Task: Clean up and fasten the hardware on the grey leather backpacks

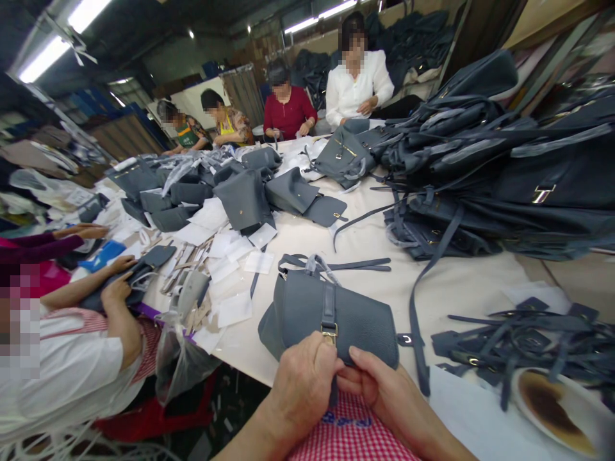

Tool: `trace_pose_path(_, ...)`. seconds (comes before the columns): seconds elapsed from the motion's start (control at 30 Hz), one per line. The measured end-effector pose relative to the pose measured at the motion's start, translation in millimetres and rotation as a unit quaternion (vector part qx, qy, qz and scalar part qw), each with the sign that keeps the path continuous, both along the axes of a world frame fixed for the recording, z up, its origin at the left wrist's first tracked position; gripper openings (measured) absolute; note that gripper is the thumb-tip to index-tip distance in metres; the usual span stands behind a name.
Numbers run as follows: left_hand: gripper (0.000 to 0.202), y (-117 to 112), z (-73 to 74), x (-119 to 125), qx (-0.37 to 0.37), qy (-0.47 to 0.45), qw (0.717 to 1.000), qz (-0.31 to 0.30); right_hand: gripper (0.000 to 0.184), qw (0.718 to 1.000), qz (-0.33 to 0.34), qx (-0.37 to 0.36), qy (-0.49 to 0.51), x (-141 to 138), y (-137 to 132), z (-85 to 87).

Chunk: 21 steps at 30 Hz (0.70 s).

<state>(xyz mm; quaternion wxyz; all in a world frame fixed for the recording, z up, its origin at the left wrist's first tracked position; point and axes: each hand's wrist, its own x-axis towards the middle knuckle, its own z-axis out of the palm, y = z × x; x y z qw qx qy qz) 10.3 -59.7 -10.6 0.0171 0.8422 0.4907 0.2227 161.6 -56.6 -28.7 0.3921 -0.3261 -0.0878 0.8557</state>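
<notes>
A dark blue-grey handbag (360, 314) lies at the table's front edge, its flap towards me. A strap with a gold buckle (329, 334) runs down the middle of the flap. My left hand (307, 374) is closed at this buckle, pinching the strap; the strap's end (333, 394) hangs below the fingers. With thumb on top and fingers underneath, my right hand (379, 381) grips the flap's lower edge, close beside the left. The fingertips of both hands are partly hidden. Behind the flap stands the bag's plastic-wrapped handle (317, 264).
Loose straps (494, 346) lie at the right, near a bowl (552, 410) with brown residue. Bags are piled at the right (519, 173) and back left (168, 192). White paper sheets (235, 308) are scattered left. A co-worker's hands (118, 282) hold another bag; several people sit behind.
</notes>
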Motion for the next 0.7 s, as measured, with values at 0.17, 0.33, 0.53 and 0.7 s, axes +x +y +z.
trace_pose_path(0.17,0.026,4.3,3.7,-15.0,-0.089,-0.087,0.990,0.063,0.024,1.000,0.000,-0.006,0.020,-1.1,1.1,5.4)
trace_pose_path(0.33,0.031,-0.7,26.6,-24.6,-0.215,-0.213,0.946,0.116,0.026,0.999,-0.002,-0.024,0.031,1.5,4.1,9.7)
trace_pose_path(0.53,0.020,-7.9,34.9,-22.2,-0.118,-0.222,0.968,-0.006,0.025,0.998,0.021,-0.026,0.048,7.2,3.8,7.4)
trace_pose_path(0.7,0.021,-9.6,37.0,-10.4,-0.100,-0.169,0.979,-0.045,0.022,0.999,0.011,0.000,0.040,1.7,1.1,8.1)
